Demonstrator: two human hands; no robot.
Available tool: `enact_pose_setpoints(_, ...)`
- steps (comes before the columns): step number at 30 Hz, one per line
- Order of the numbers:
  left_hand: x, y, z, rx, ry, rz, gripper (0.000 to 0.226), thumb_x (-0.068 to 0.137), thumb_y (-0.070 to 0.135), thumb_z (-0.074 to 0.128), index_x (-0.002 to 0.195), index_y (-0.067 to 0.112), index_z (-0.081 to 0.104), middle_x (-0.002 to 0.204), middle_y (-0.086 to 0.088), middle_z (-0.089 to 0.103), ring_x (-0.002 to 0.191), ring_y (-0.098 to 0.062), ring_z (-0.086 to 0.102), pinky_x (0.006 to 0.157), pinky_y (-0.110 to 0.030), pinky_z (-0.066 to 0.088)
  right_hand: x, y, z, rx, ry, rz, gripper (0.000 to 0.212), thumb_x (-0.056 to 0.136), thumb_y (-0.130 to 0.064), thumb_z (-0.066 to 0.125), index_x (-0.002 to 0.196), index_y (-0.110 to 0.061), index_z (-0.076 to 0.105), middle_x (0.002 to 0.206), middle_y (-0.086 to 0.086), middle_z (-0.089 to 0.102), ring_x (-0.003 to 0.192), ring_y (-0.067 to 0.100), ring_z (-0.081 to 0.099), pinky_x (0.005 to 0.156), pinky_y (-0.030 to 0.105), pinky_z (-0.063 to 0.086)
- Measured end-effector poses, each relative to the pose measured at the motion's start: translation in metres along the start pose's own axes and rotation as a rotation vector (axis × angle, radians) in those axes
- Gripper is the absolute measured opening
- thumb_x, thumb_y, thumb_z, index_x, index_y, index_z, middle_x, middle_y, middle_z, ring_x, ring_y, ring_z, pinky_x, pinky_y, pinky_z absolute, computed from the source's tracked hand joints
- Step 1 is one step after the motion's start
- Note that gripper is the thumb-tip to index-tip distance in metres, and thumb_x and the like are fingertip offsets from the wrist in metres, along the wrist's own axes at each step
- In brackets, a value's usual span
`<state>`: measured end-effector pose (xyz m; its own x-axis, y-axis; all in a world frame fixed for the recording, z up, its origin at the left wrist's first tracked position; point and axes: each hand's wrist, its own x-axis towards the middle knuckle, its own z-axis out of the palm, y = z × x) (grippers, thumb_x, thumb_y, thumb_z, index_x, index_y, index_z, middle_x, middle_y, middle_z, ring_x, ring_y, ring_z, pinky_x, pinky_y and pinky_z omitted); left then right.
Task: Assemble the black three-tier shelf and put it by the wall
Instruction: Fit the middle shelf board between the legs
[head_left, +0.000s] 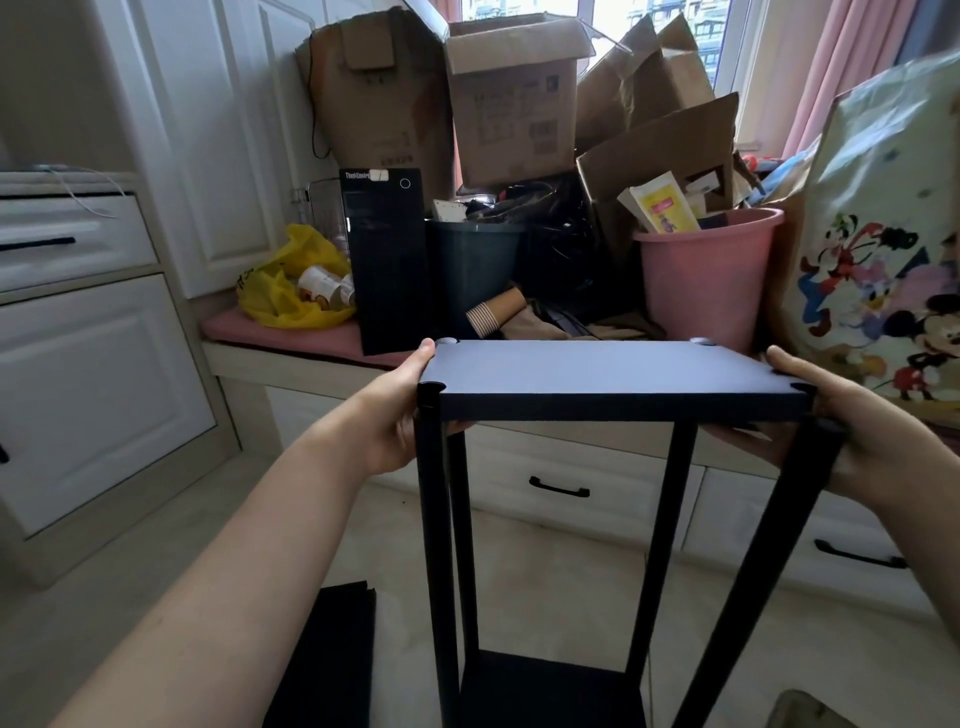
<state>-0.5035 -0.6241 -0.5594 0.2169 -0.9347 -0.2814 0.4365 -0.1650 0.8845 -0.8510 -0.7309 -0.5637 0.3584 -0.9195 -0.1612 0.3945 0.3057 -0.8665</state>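
Note:
The black shelf stands upright in front of me, its top board (608, 371) level and four black poles running down to a lower board (550, 686) near the floor. My left hand (400, 415) grips the top board's left edge, thumb on top and fingers under it. My right hand (852, 436) grips the right edge the same way, beside the right front pole (769, 571). A flat black piece (337, 654), maybe another board, lies on the floor to the left of the shelf.
A window bench with drawers (561, 488) runs behind the shelf, piled with cardboard boxes (514, 98), a black computer tower (387, 260), a dark bin, a pink bucket (701, 275), a yellow bag (291, 283) and a cartoon-print bag (883, 249). White cabinets (93, 364) stand on the left.

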Motion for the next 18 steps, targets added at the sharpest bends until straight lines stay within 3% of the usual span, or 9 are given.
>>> enact_pose_setpoints(4,0.003,-0.004,0.0,-0.036,-0.022,-0.005,0.048,0.101,0.05,0.051,0.126,0.011,0.061,0.093,-0.01,0.079,0.077,-0.025,0.077,0.059,-0.035,0.062,-0.001,-0.003,-0.002,0.035,-0.018,-0.026,0.054,0.079,-0.03,0.075,0.121,0.0,0.062,0.115,0.016,0.071,0.104,0.027,0.071,0.071,0.052,0.059)
enact_pose_setpoints(7,0.006,-0.004,0.002,-0.081,-0.045,0.007,0.051,0.102,0.054,0.045,0.122,0.011,0.062,0.092,-0.012,0.079,0.076,-0.025,0.077,0.056,-0.036,0.061,0.002,-0.005,-0.001,0.006,-0.074,0.004,0.05,0.082,-0.026,0.07,0.124,0.0,0.064,0.122,0.018,0.068,0.109,0.03,0.069,0.073,0.048,0.06)
enact_pose_setpoints(10,0.007,-0.002,0.001,-0.106,-0.079,-0.013,0.053,0.1,0.056,0.049,0.115,0.007,0.063,0.095,-0.015,0.078,0.078,-0.027,0.077,0.058,-0.037,0.062,0.007,-0.01,0.002,-0.009,-0.056,0.028,0.047,0.079,-0.024,0.069,0.117,0.003,0.065,0.115,0.02,0.071,0.1,0.031,0.072,0.066,0.043,0.061)
enact_pose_setpoints(13,0.005,0.0,-0.007,-0.1,-0.129,0.013,0.043,0.095,0.041,0.063,0.125,0.009,0.066,0.108,-0.017,0.075,0.085,-0.029,0.077,0.064,-0.036,0.062,0.013,-0.019,0.004,0.0,-0.017,0.041,0.05,0.077,-0.025,0.069,0.12,-0.002,0.059,0.109,0.018,0.073,0.094,0.03,0.073,0.059,0.036,0.062)
enact_pose_setpoints(15,0.003,0.002,-0.014,-0.095,-0.176,0.032,0.044,0.087,0.029,0.071,0.127,0.012,0.068,0.11,-0.018,0.073,0.087,-0.032,0.076,0.063,-0.036,0.062,0.016,-0.024,0.006,-0.025,-0.007,0.053,0.05,0.077,-0.028,0.069,0.121,-0.007,0.06,0.107,0.015,0.074,0.092,0.029,0.074,0.075,0.023,0.057)
enact_pose_setpoints(17,0.0,0.003,-0.018,-0.075,-0.22,0.027,0.051,0.082,0.026,0.071,0.129,0.008,0.064,0.106,-0.018,0.074,0.087,-0.034,0.075,0.063,-0.035,0.062,0.017,-0.027,0.005,-0.044,-0.007,0.047,0.05,0.078,-0.028,0.069,0.122,-0.007,0.061,0.108,0.014,0.074,0.093,0.027,0.074,0.086,0.029,0.056)
enact_pose_setpoints(18,-0.001,0.003,-0.018,-0.059,-0.226,0.024,0.052,0.082,0.026,0.07,0.13,0.006,0.061,0.106,-0.019,0.074,0.086,-0.033,0.076,0.063,-0.034,0.062,0.018,-0.027,0.005,-0.036,-0.019,0.048,0.05,0.078,-0.027,0.069,0.122,-0.005,0.061,0.109,0.014,0.073,0.093,0.026,0.074,0.076,0.036,0.062)
